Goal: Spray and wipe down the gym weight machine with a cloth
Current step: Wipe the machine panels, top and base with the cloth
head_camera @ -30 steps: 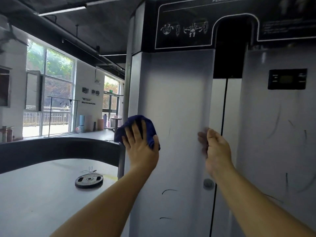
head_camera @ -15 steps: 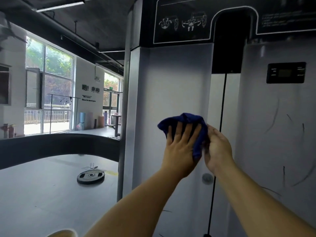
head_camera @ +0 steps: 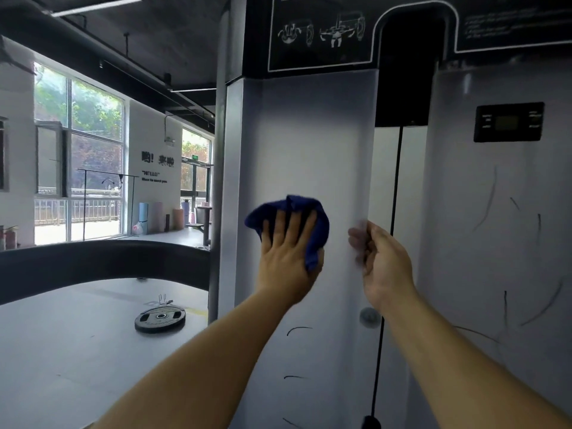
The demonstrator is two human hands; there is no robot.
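The blue cloth (head_camera: 297, 224) sits bunched against the pale front panel (head_camera: 309, 144) of the weight machine, pinned there under my left hand (head_camera: 286, 258).

Head view, the only one I have: the panel runs tall and upright, so its long axis is vertical, and bare panel lies above the cloth up to the black instruction placard (head_camera: 322, 32) and below it toward the dark scuff marks (head_camera: 298, 329) lower down. By my reading the wiping travels along that panel face, and the left hand is the one placed to do it, since it already carries the cloth flat on the metal.

The left grip: fingers (head_camera: 280, 226) spread and nearly straight over the cloth, palm pressing it to the panel, with the thumb side tucked against the cloth's lower fold. It presses rather than clutches.

The right hand (head_camera: 385, 264) is just beside the cloth, at the panel's right edge near the black cable (head_camera: 396, 181) that hangs in the gap. Its fingers curl around that edge, gripping it, though the fingertips are blurred and partly hidden behind the edge, so I judge this a steadying hold. No spray bottle is in view.

On the floor to the left lies a black weight plate (head_camera: 160, 318), well apart from both hands.
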